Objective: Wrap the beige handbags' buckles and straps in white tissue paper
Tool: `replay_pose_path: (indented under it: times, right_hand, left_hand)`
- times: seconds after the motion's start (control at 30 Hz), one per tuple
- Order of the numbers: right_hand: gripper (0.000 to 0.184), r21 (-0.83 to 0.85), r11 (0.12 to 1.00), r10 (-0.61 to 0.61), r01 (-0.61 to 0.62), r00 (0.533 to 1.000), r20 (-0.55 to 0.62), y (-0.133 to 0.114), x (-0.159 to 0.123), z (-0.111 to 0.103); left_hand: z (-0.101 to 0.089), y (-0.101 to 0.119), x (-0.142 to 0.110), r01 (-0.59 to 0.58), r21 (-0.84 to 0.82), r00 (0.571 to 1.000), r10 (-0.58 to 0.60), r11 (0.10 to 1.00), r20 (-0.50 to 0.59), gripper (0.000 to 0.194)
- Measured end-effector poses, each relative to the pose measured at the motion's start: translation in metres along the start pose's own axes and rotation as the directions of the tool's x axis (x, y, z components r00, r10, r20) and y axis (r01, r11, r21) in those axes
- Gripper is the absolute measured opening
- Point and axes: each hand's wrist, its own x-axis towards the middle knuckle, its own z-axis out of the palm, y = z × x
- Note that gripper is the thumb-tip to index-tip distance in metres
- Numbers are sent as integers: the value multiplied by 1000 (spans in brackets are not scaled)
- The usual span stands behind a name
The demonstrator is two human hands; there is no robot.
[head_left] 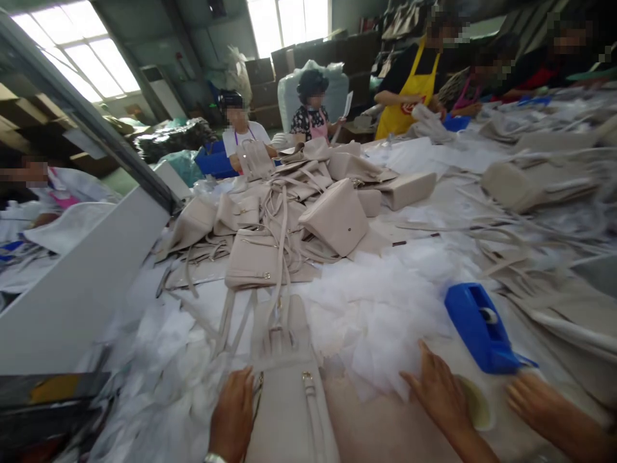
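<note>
A beige leather bag (289, 411) with straps and a gold buckle lies flat in front of me. My left hand (234, 415), a watch at its wrist, rests flat on the bag's left edge, fingers extended. My right hand (436, 389) lies open on the table, its fingertips touching a heap of white tissue paper (385, 308). A pale yellowish disc (477, 404) sits just right of that hand. A blue tape dispenser (482, 328) stands beyond it.
Another person's hand (544, 405) reaches in from the right near the dispenser. A pile of beige bags (289, 225) fills the table's middle, with loose straps (530, 257) to the right. A white panel (81, 276) slants at left. Several workers sit along the far side.
</note>
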Motion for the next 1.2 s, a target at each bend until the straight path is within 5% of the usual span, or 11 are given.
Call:
replay_pose_path:
  times: [0.17,0.4,0.5,0.57,0.6,0.67,0.77,0.87,0.97,1.1,1.2]
  right_hand:
    - [43,-71,997,-1,12,988,156,9,2,4]
    - [31,403,858,164,-320,912,375,11,2,-32]
    - [37,582,666,154,-467,849,505,-31,14,-55]
    - [39,680,574,100,-456,863,495,-71,23,-63]
    - [39,720,545,45,-429,873,486,-92,27,-63]
    - [36,803,468,-168,-370,854,492,-128,31,-59]
    - [30,868,305,-480,-392,724,496,-161,31,-49]
    - [25,843,259,-548,-472,647,531,-172,33,-43]
    - [25,834,293,-576,-468,610,545,-174,40,-43]
    - [26,878,284,-589,-384,653,476,-177,45,-45]
    - [39,840,218,-528,-497,664,530,-179,36,-43]
  left_hand:
    - [47,72,-5,111,95,927,-137,989,349,41]
    - [73,89,-6,308,-302,883,-153,902,444,9]
    - [60,97,-7,407,-615,870,-83,675,485,8]
    - [48,102,-9,427,-772,878,-12,471,479,10]
    - [43,104,-11,397,-800,894,7,450,448,10]
    - [33,105,-13,261,-764,943,15,591,333,9]
    - [26,101,-16,69,-593,989,24,802,147,12]
    - [30,94,-18,80,-594,992,-4,801,130,13]
    - [43,86,-17,278,-748,960,-139,603,244,24]
    - [57,74,-10,483,-842,875,-139,238,463,54]
    - [59,69,-5,513,-837,857,-59,190,512,45]
